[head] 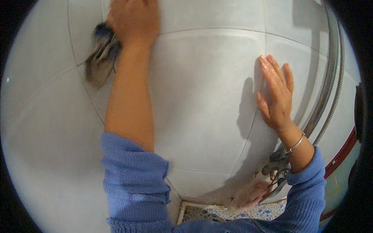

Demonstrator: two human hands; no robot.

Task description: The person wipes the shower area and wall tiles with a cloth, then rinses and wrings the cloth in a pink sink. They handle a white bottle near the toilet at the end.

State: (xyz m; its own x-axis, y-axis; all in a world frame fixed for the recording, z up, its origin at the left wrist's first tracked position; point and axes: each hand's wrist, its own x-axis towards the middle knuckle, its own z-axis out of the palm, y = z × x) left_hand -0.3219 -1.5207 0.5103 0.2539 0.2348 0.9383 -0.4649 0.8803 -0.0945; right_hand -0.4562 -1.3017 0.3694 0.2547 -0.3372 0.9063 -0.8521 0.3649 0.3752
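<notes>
My left hand (134, 21) is high on the wall at upper left, its fingers partly cut off by the top of the picture. A dark, crumpled cloth (100, 62) hangs from it against the white wall tiles (198, 102), blurred. Farther right, my right hand (275, 90) lies against the tiles with its back towards me and its fingers apart, holding nothing. Its fingertips look wet. A thin silver-coloured bangle (295, 144) circles the right wrist. Both blue knitted sleeves are pushed up towards the elbows.
A metal pipe (326, 84) and a ribbed shower hose (335, 99) run down the right side. Tap fittings (275, 169) sit beside my right forearm. Below is a pebble-patterned floor (262, 209). A dark red curved edge (341, 155) shows at far right.
</notes>
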